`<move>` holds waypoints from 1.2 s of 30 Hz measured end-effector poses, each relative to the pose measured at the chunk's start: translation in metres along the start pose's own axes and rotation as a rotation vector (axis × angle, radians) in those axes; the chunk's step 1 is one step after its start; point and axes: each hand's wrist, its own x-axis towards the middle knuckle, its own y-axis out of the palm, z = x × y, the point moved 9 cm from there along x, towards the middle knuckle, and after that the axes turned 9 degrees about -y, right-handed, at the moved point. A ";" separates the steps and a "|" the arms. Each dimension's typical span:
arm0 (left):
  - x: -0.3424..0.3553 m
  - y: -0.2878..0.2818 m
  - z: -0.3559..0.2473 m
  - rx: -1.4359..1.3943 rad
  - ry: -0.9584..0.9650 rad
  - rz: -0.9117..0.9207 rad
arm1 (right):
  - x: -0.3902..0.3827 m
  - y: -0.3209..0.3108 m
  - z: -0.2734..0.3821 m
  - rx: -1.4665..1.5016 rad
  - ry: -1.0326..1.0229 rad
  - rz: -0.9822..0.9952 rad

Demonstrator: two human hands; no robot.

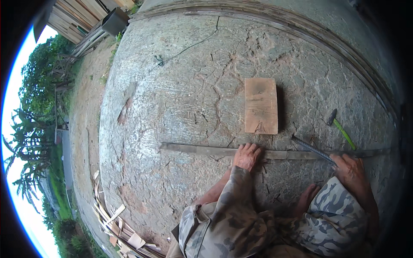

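Note:
A long, narrow, dark wooden strip (198, 149) lies across the concrete in front of me. My left hand (247, 157) is closed over its middle, fingers curled at the far edge. To the right, my right hand (349, 170) grips the near end of a dark ribbed metal bar (314, 149), which slants forward and left across the strip. The bar's far tip rests just beyond the strip, close to a squared wooden block (261, 105). Beyond my right hand lies a hammer (342, 129) with a dark head and a bright green handle.
Rough, cracked concrete (185, 99) stretches around me. Long wooden strips (301, 28) lie along the far side. Offcuts and shavings (122, 228) are heaped at the lower left. A thin cord (189, 46) and a grey bin (115, 21) are farther off. My bare foot (306, 198) is near the strip.

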 end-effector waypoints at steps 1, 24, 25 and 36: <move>0.004 0.004 -0.004 -0.071 -0.021 0.054 | 0.003 0.002 -0.002 -0.015 0.002 -0.025; -0.061 -0.028 -0.004 -0.099 -0.160 -0.271 | 0.053 0.138 -0.048 0.104 -0.182 -0.070; -0.064 -0.045 0.007 -0.020 -0.228 -0.430 | 0.050 0.143 -0.051 0.104 -0.165 -0.033; -0.041 -0.051 0.055 0.064 -0.071 -0.232 | 0.023 0.150 -0.064 -0.034 -0.150 -0.146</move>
